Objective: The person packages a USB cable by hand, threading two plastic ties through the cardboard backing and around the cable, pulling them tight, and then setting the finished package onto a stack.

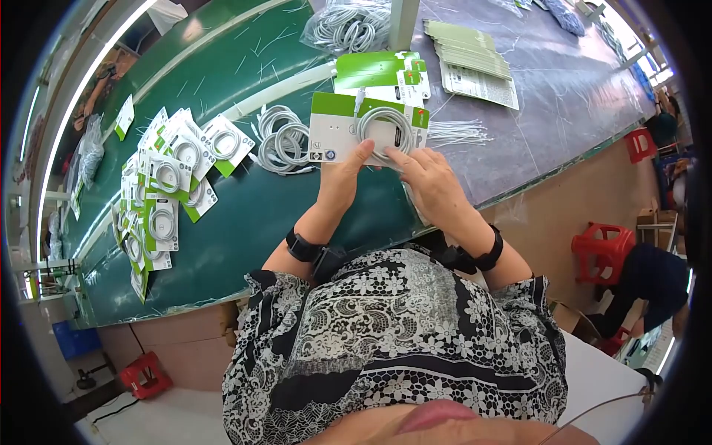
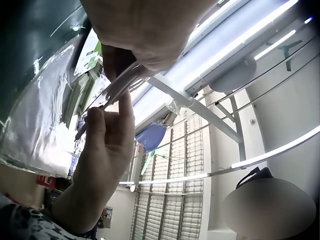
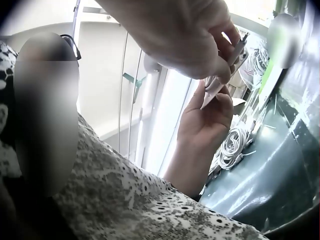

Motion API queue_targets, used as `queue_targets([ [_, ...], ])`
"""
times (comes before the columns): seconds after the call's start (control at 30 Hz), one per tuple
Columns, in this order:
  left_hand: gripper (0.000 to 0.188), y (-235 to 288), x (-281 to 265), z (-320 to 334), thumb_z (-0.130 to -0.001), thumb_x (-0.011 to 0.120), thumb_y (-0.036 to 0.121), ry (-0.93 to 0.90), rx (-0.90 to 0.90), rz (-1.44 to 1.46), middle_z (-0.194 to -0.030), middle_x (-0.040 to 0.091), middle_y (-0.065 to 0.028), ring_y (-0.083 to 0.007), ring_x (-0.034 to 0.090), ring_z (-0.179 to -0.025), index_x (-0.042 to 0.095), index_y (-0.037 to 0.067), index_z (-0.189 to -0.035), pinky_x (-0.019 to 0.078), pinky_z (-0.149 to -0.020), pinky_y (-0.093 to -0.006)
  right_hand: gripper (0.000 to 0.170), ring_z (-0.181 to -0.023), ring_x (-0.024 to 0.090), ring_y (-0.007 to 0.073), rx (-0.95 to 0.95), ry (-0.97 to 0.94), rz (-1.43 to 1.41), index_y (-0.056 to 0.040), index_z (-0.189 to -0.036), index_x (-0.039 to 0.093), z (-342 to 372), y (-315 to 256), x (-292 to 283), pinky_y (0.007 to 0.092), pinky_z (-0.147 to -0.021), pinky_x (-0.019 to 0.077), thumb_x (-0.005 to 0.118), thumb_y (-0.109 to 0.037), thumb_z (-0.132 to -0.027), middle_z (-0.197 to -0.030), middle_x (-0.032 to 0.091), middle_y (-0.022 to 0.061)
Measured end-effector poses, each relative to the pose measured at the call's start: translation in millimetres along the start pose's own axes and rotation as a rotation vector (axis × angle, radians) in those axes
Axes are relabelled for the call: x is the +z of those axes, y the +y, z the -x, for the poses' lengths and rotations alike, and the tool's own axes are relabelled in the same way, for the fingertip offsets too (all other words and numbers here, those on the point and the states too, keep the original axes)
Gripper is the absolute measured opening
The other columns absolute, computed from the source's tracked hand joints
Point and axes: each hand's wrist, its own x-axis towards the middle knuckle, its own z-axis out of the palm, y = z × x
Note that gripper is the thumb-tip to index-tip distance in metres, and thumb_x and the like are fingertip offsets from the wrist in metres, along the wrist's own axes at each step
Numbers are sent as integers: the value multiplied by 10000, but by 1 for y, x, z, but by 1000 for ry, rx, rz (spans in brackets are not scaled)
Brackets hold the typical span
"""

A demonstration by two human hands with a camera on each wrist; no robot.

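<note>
A white and green card (image 1: 330, 126) with a coiled white cable (image 1: 404, 122) on its face is held between both hands over the table. The left hand (image 1: 343, 174) pinches the card's lower edge, its thumb on the front near the coil. The right hand (image 1: 434, 182) grips the lower right part, with a fingertip on the coil. In the left wrist view the card (image 2: 120, 86) shows edge-on between the left hand (image 2: 145, 30) and the right hand (image 2: 107, 140). Fingers behind the card are hidden in the head view.
Carded cables (image 1: 163, 222) lie heaped at the left on the green table (image 1: 245, 245). Loose coils (image 1: 282, 137) sit left of the hands, cards (image 1: 378, 70) beyond them, white ties (image 1: 460, 132) at the right. Farther back are a bag of cables (image 1: 347, 30), a card stack (image 1: 471, 55) and a post (image 1: 403, 26).
</note>
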Motion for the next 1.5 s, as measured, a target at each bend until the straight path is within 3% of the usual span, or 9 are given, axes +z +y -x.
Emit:
queue_targets([
  [0.23,298,4,3,5,-880,637,77,6,-4,9,-986,613,-85,-165,634,-820,514,12,-1144,552,-592,-278,550,-797,534,282,-30,-144,-12,-105,-1296,526,0,-3,-12,383,-792,425,537,17,-760,-830,533,86],
  [0.6,287,7,-3,9,-895,598,48,-104,-106,-11,-1016,619,-95,-170,637,-861,503,10,-1163,562,-627,-288,254,-819,554,230,-110,72,33,-76,-961,671,-8,13,-18,355,-772,429,592,-67,-720,-833,551,49],
  [0.73,289,-11,13,23,-912,582,69,-80,-144,155,-1041,617,-89,-166,629,-911,492,1,-1179,567,-677,-305,228,-847,564,226,-155,100,121,-77,-932,671,-16,9,-10,356,-776,435,615,-73,-711,-883,574,43],
  [0.9,310,-30,3,28,-935,575,127,-52,-99,73,-1092,591,-73,-148,610,-942,481,18,-1209,544,-727,-287,195,-860,561,227,-213,97,106,-79,-912,674,-18,12,1,362,-779,439,641,-78,-720,-934,574,41],
  [1.03,315,-33,-4,27,-946,572,174,30,-100,31,-1094,579,-53,-123,595,-913,485,43,-1219,512,-708,-250,193,-861,555,228,-154,95,-76,-83,-920,682,-12,11,12,358,-784,437,674,-76,-727,-950,567,40],
  [1.13,307,-25,4,28,-955,565,205,42,-73,53,-1066,582,-34,-98,578,-865,494,61,-1216,484,-674,-223,214,-859,552,219,41,108,-381,-90,-955,684,-10,16,13,361,-775,439,682,-65,-742,-942,567,36],
  [1.27,299,-24,5,29,-959,558,219,84,-70,102,-1043,587,-30,-97,565,-839,500,63,-1208,469,-655,-227,269,-853,544,205,-2,107,-355,-101,-988,682,-9,25,18,352,-794,419,688,-25,-730,-904,556,34],
  [1.4,301,-31,-19,29,-958,554,194,-92,-82,119,-1066,579,-48,-128,579,-884,486,61,-1220,491,-693,-260,283,-861,537,200,-46,42,-188,-103,-977,684,-10,24,10,339,-821,392,687,5,-715,-859,537,28],
  [1.5,340,-26,-22,31,-950,553,147,-183,-167,217,-1132,569,-83,-187,591,-1002,454,45,-1259,521,-806,-315,292,-865,533,206,3,-8,-212,-105,-977,680,-11,32,6,332,-833,378,689,4,-706,-854,539,26],
])
